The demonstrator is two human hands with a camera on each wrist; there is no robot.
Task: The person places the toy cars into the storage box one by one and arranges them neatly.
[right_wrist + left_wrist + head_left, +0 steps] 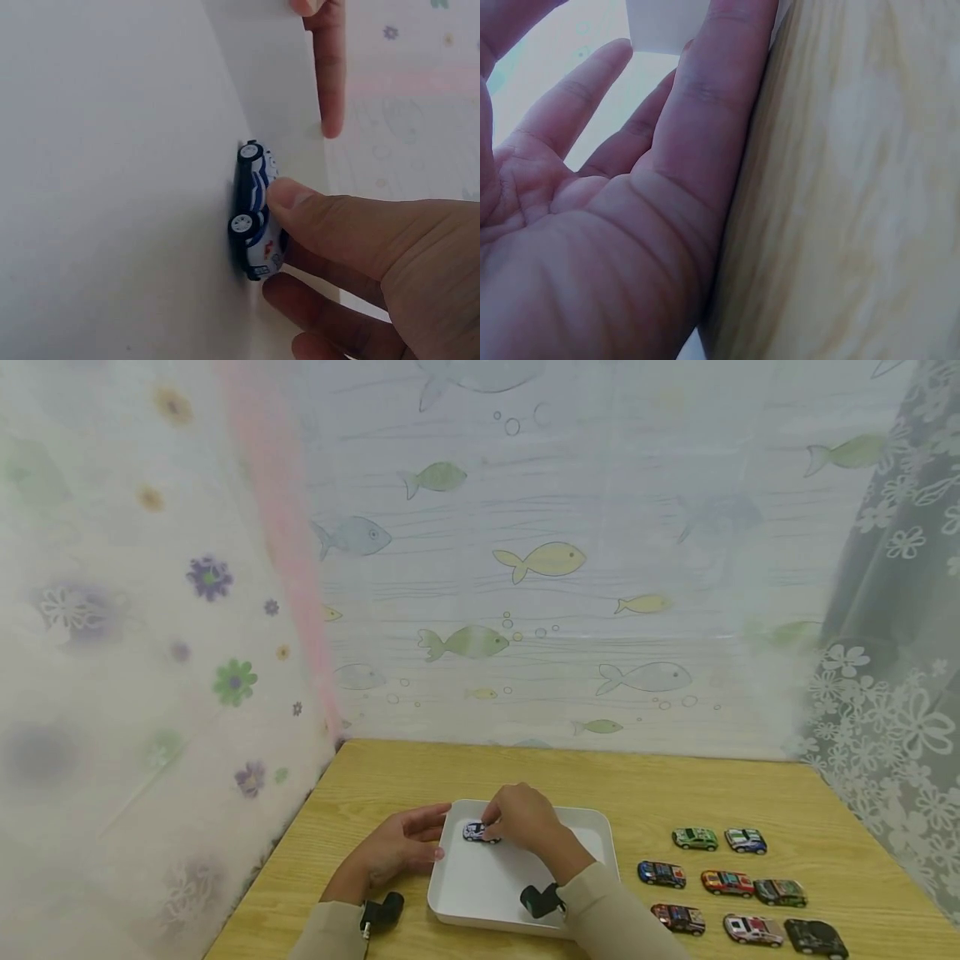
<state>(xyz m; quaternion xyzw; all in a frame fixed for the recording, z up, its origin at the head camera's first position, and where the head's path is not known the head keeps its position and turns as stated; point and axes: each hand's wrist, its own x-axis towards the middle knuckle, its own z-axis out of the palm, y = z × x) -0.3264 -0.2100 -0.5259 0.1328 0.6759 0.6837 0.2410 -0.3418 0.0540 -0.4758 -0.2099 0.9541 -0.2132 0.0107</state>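
A white toy car with blue markings (474,832) sits in the far left corner area of a white tray (487,893). My right hand (528,818) pinches it; in the right wrist view the thumb is on the near side of the car (255,202), whose wheels face the tray floor. At the tray's left wall my left hand (401,843) rests with its side on the table, its fingers fairly straight and right at the rim. The left wrist view shows the palm of that hand (630,195) upright along the wood.
Right of the tray, several toy cars lie in loose rows on the wooden table (412,768), among them a green one (695,838), a red and yellow one (727,883) and a black one (816,938). A fish-patterned curtain (555,610) hangs behind the table.
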